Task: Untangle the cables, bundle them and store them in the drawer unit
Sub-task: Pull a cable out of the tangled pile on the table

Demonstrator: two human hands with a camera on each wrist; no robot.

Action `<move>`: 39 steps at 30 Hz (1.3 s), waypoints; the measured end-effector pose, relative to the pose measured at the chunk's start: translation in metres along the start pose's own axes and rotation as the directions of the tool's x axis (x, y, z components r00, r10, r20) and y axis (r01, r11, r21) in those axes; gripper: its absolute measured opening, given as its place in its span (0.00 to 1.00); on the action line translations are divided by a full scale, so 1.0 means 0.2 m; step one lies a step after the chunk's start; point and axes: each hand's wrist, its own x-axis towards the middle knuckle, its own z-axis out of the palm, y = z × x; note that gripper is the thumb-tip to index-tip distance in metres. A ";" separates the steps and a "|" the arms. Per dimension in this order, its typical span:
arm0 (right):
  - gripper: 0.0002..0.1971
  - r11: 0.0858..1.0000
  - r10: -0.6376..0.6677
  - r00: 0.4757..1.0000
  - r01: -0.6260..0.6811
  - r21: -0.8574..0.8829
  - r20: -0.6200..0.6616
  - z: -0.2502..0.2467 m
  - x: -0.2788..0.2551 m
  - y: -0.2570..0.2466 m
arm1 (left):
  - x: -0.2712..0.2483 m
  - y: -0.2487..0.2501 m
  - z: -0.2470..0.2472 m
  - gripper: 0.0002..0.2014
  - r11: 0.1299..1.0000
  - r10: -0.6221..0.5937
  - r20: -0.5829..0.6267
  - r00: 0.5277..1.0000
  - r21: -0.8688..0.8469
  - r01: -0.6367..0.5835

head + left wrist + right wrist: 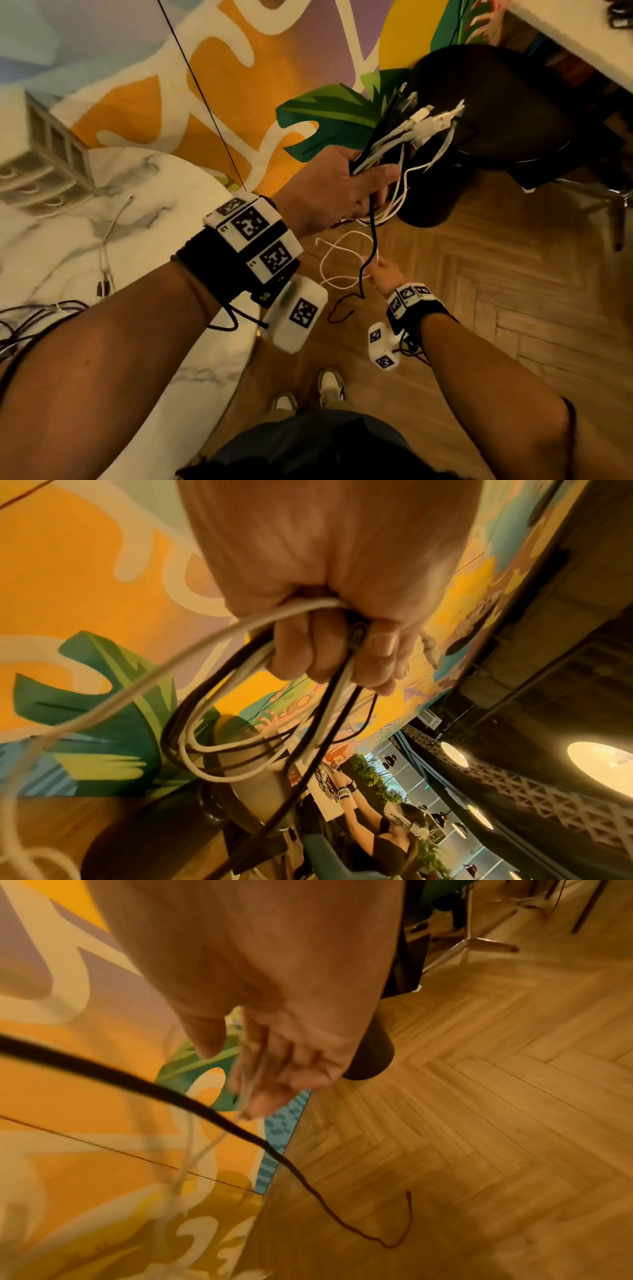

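The left hand [329, 192] grips a limp bundle of cables [407, 133]; below it, the right hand [380, 274] seemingly pinches a thin white cable [337, 251], best held near the plugs.

A bright mural wall [212, 89], herringbone wood floor [496, 308], marble table [61, 246].
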 end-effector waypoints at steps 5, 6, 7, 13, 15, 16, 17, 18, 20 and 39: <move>0.17 0.992 0.119 0.988 -0.123 -0.040 -0.097 -0.09 0.07 0.17 | -0.02 0.03 -0.10 0.15 0.983 0.044 -0.128 0.991 0.183 -0.020; 0.16 0.983 0.152 0.977 -0.165 -0.079 -0.153 -0.14 0.07 0.22 | -0.02 0.03 -0.13 0.15 0.966 0.051 -0.154 0.987 0.257 -0.010; 0.16 0.967 0.170 0.961 -0.206 -0.150 -0.219 -0.19 0.06 0.26 | -0.02 0.02 -0.15 0.15 0.951 0.055 -0.182 0.982 0.309 0.004; 0.20 0.887 0.344 0.887 -0.415 -0.205 -0.308 -0.51 -0.11 0.49 | -0.06 0.06 -0.31 0.15 0.915 0.107 -0.359 0.927 0.401 0.050; 0.22 0.883 0.411 0.855 -0.460 -0.097 -0.318 -0.53 -0.17 0.51 | -0.05 0.06 -0.33 0.14 0.909 0.131 -0.399 0.908 0.414 0.051; 0.22 0.876 0.410 0.853 -0.467 -0.122 -0.323 -0.54 -0.19 0.53 | -0.05 0.05 -0.33 0.14 0.906 0.136 -0.411 0.901 0.421 0.055; 0.21 0.872 0.437 0.833 -0.485 -0.066 -0.339 -0.52 -0.19 0.52 | -0.05 0.04 -0.32 0.14 0.902 0.135 -0.415 0.900 0.428 0.061; 0.16 0.878 0.398 0.864 -0.456 -0.147 -0.307 -0.51 -0.19 0.54 | -0.05 0.03 -0.31 0.14 0.896 0.131 -0.414 0.901 0.438 0.071; 0.12 0.920 0.353 0.888 -0.387 -0.066 -0.294 -0.53 -0.16 0.58 | -0.05 0.00 -0.27 0.13 0.875 0.123 -0.395 0.910 0.476 0.088; 0.18 0.819 0.516 0.833 -0.410 0.402 -0.199 -0.56 -0.16 0.67 | -0.05 -0.12 -0.30 0.09 0.771 0.184 -0.410 0.893 0.624 0.127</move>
